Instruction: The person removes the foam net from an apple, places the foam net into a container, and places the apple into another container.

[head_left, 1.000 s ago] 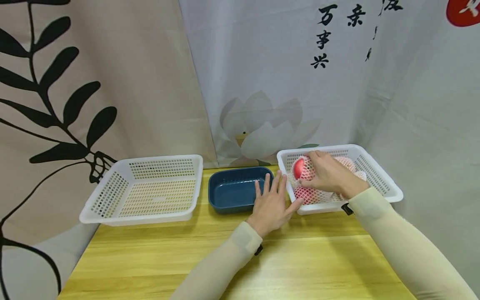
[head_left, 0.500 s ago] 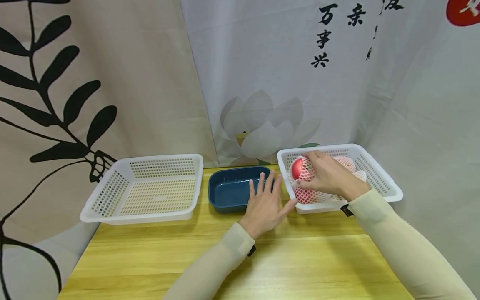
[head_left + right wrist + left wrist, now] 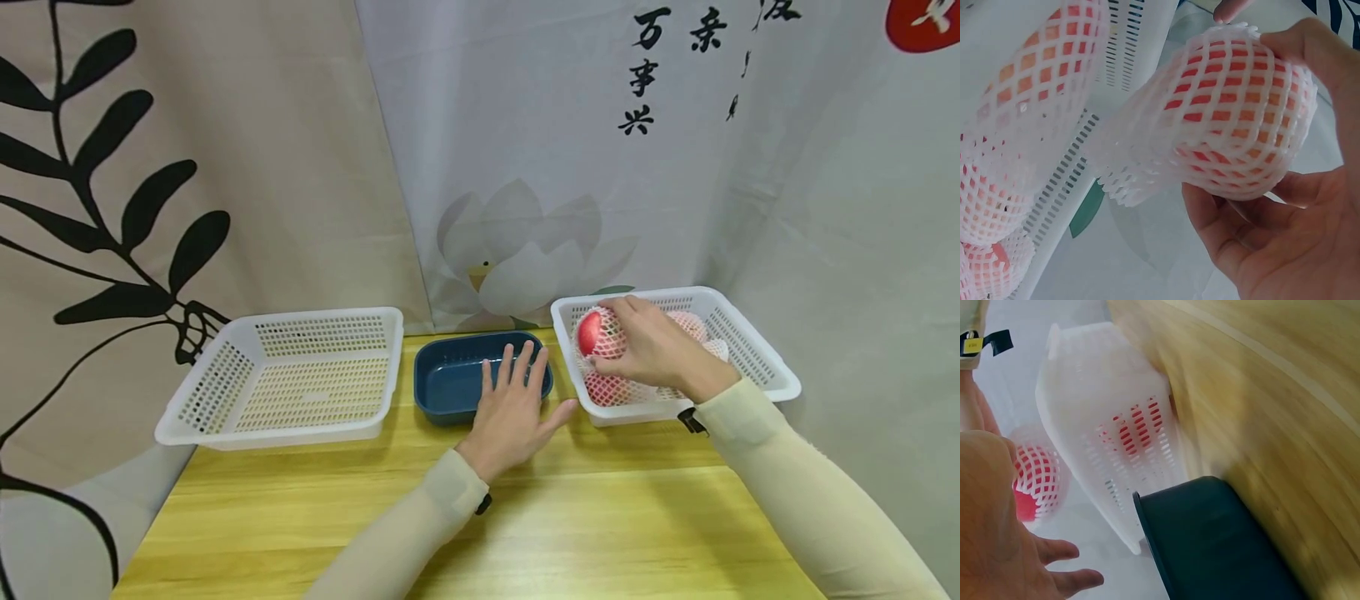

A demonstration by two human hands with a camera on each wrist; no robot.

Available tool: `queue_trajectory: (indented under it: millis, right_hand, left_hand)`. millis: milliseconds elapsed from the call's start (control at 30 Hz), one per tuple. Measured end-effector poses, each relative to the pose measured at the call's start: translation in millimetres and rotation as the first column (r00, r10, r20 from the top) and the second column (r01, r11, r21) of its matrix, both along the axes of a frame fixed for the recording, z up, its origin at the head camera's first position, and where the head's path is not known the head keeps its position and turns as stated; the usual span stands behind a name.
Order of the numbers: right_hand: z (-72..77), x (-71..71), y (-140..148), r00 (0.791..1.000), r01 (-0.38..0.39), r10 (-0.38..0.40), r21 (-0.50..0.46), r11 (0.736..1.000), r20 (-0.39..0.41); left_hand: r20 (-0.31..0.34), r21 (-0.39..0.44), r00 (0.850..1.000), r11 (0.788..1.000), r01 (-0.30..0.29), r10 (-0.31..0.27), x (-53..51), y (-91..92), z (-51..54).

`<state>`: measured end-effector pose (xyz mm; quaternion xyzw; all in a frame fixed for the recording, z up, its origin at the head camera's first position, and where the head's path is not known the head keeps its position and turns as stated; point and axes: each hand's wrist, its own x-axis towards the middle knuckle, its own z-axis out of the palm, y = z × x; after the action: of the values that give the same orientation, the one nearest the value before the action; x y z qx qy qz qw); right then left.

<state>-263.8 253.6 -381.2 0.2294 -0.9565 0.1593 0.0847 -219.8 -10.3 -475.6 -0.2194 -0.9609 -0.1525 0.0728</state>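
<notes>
My right hand point(image 3: 663, 350) grips a red fruit point(image 3: 602, 332) in a white foam net, at the left end of the right basket point(image 3: 772, 375). Up close in the right wrist view, my thumb and fingers curl round this netted fruit point(image 3: 1235, 119). Other netted fruits point(image 3: 609, 389) lie below it in the basket. My left hand point(image 3: 506, 421), fingers spread and holding nothing, hovers over the front right of a dark blue dish point(image 3: 446, 375). In the left wrist view, its fingers extend near the dish point(image 3: 1210, 537), with the held fruit point(image 3: 1038, 478) beyond.
A white slatted basket point(image 3: 318, 387) with nothing in it stands left of the dish. All three containers sit along the back of the wooden table point(image 3: 585, 533). Behind them hangs a printed curtain point(image 3: 525, 108).
My left hand has moved left, away from the right basket and over the dish. My right hand, still gripping the fruit, has shifted very slightly left and up.
</notes>
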Motion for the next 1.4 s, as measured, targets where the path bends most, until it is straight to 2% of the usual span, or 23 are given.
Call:
queue_trajectory:
  millis: [300,533,767,1167,1400]
  right_hand:
    - [0.8,7.7,-8,1.0,-0.019,0.019,-0.022,1.0,-0.003]
    - [-0.5,12.3,-14,0.999,-0.039,0.038,-0.034,0.999,-0.024]
    - [-4.1,16.5,-20,0.998,-0.048,0.046,-0.036,0.998,-0.031]
    - [-6.4,26.0,-34,0.995,-0.092,0.09,-0.064,0.994,-0.037]
    - [-10.7,31.5,-43,0.993,-0.115,0.112,-0.069,0.991,-0.049]
  left_hand:
    - [-0.021,-0.003,1.0,1.0,0.007,-0.007,5.1,-12.9,1.3]
    - [-0.012,-0.004,1.0,1.0,0.005,-0.005,11.2,-23.4,5.6]
    - [-0.043,0.001,0.999,1.0,0.008,-0.008,14.1,-34.7,4.2]
    - [-0.037,-0.007,0.999,1.0,-0.007,0.007,18.3,-52.2,4.8]
    - [-0.006,-0.017,1.0,1.0,-0.023,0.023,20.5,-62.6,2.9]
